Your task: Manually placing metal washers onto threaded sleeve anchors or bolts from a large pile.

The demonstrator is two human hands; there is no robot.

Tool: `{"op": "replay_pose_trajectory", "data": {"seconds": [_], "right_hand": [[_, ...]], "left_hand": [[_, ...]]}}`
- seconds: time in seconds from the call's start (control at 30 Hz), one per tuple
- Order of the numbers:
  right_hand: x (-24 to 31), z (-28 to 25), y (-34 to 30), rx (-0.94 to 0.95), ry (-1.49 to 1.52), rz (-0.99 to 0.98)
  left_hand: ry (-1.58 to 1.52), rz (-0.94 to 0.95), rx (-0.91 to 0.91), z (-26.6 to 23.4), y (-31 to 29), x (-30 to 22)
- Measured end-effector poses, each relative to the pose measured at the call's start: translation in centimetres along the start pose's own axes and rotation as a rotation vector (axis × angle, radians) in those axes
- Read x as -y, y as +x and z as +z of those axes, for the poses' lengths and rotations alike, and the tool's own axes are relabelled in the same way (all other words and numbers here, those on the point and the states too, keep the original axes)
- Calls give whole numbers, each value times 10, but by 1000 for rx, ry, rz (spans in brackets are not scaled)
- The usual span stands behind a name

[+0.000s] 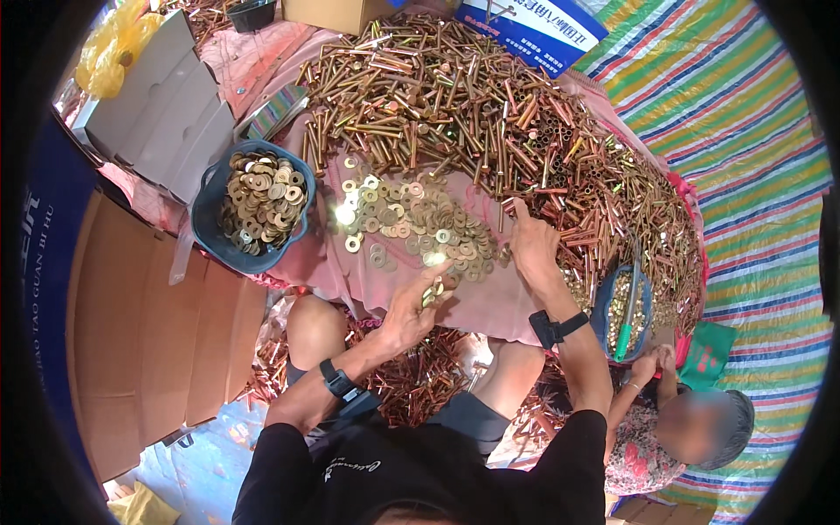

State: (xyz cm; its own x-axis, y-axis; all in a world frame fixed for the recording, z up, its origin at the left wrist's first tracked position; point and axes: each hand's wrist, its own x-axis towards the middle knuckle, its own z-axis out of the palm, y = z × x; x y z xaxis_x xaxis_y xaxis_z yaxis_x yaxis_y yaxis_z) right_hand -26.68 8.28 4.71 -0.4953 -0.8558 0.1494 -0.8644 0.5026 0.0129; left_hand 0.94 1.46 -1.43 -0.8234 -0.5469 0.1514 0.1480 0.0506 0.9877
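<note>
My left hand (413, 308) is closed at the near edge of a pink cloth, with a few brass-coloured washers (432, 291) in its fingers. Just beyond it, many flat washers (398, 210) lie loosely spread over the cloth (341, 269). To the right, my right hand (534, 241) reaches forward with its fingers bent together. A slim copper-coloured bolt (505, 210) shows at its fingertips, partly hidden by them. Beyond that hand rises a broad heap of similar bolts and metal sleeves (420, 96).
At left stands a blue-grey bucket (204, 223) of washers beside a grey box (162, 114). A blue basket (646, 328) of small metal parts with a green-handled tool (624, 337) sits at right, near another person's hands (652, 366). More bolts (411, 376) lie between my knees.
</note>
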Motion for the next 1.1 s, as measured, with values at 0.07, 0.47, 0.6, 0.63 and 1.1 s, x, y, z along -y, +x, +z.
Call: {"op": "replay_pose_trajectory", "data": {"seconds": [0.07,0.47,0.6,0.63,1.1], "right_hand": [[0,7,3,-11,-47,-36],[8,2,20,16,-384,-158],[13,-5,31,11,-315,-132],[12,-2,30,23,-305,-169],[-11,-21,-50,-72,288,-13]], "left_hand": [[-93,-4,-39,1,0,2],[54,12,-83,-4,-1,-10],[47,123,-113,-2,1,2],[86,124,-94,-3,1,2],[61,163,-53,-6,2,-1]]}}
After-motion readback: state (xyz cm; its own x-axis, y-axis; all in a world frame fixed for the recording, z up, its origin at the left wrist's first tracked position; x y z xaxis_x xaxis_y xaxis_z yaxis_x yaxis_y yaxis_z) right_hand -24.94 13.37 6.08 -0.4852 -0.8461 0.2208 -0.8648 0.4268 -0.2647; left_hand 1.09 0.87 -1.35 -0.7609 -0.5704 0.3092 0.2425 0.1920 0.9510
